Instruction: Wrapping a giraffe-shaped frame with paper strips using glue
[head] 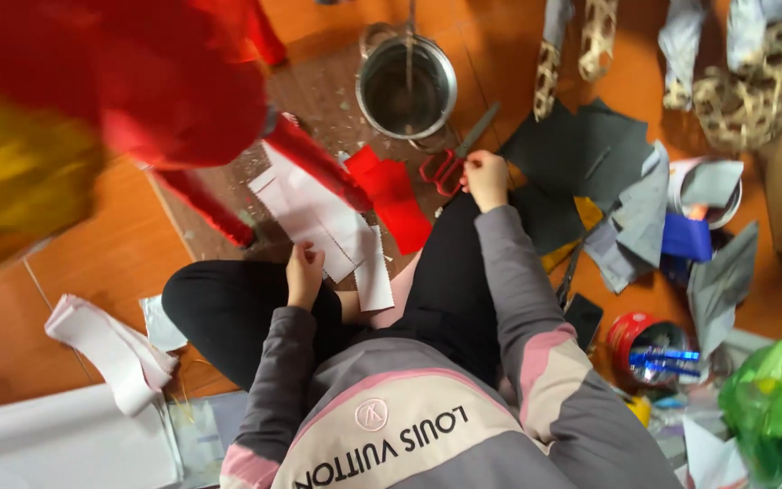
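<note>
The right hand (486, 179) reaches forward with the arm nearly straight, its grip clenched on the handles of the red scissors (450, 163), which lie on the floor at about one o'clock from the person's knees. The left hand (304, 274), elbow bent, has its grip grasping the near edge of the white paper strips (319, 217) at eleven o'clock. A red paper piece (395, 195) lies between the hands, below a metal pot (406, 86) at twelve o'clock.
</note>
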